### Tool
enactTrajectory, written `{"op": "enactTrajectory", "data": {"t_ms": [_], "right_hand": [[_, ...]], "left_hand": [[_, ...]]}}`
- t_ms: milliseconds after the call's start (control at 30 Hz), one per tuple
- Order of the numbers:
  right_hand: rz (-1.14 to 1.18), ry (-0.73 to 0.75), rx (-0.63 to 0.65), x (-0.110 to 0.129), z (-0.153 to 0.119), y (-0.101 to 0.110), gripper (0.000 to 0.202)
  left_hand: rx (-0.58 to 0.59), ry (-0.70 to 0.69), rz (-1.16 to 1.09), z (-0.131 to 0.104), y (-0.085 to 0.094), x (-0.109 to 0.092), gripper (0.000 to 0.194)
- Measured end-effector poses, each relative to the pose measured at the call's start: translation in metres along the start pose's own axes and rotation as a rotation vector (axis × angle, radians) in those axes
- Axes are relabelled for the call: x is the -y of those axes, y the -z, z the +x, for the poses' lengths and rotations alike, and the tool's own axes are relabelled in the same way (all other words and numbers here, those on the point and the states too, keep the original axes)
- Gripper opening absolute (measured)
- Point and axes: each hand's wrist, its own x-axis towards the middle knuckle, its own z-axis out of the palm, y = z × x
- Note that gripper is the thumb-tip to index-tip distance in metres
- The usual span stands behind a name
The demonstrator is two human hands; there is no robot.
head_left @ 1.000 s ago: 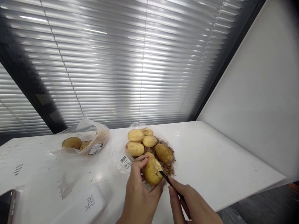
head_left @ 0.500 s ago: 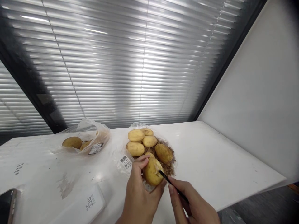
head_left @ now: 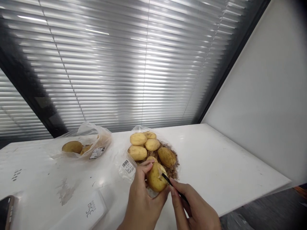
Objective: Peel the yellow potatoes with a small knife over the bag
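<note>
My left hand (head_left: 146, 195) is closed around a potato (head_left: 155, 180), thumb and fingers on its sides. The potato has a pale, scraped patch near its upper right. In my right hand (head_left: 192, 204) is a thin black tool (head_left: 166, 178), and its tip touches that patch; whether it is a knife or a peeler I cannot tell. Just beyond lie several yellow potatoes (head_left: 137, 153) on a clear plastic bag with a barcode label (head_left: 128, 166). A browner, unpeeled-looking potato (head_left: 167, 157) rests on brown peelings (head_left: 176, 167) to their right.
Another clear bag (head_left: 105, 139) at the back left holds brown potatoes (head_left: 72, 147). Near me on the left are a white power bank (head_left: 79, 210) and a phone (head_left: 5, 212). The white table (head_left: 216, 166) meets blinds (head_left: 124, 80) behind and a white panel (head_left: 268, 95) on the right.
The tool and my right hand have shifted slightly left against the potato. My left hand keeps its hold. The whole view has moved a little.
</note>
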Motion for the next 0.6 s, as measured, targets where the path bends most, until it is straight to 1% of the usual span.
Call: {"op": "enactTrajectory", "data": {"t_ms": [100, 233, 333, 467, 533, 600], "right_hand": [[-0.056, 0.057, 0.013, 0.001, 0.003, 0.004, 0.023], [-0.158, 0.236, 0.054, -0.001, 0.009, 0.01, 0.019], [-0.227, 0.326, 0.04, -0.004, 0.013, 0.01, 0.018], [-0.242, 0.32, 0.03, -0.006, 0.015, 0.006, 0.018], [-0.218, 0.283, 0.02, -0.005, 0.013, 0.005, 0.018], [-0.182, 0.207, -0.008, -0.003, 0.01, 0.004, 0.019]], "left_hand": [[0.015, 0.023, -0.007, 0.0, 0.0, -0.001, 0.043], [0.035, 0.055, -0.008, -0.002, 0.001, 0.001, 0.044], [0.053, 0.058, -0.008, -0.003, 0.001, 0.003, 0.043], [0.066, 0.116, 0.006, -0.001, 0.001, 0.0, 0.045], [0.048, 0.132, 0.016, 0.0, 0.001, -0.002, 0.046], [0.031, 0.134, 0.021, 0.001, 0.001, -0.003, 0.048]]}}
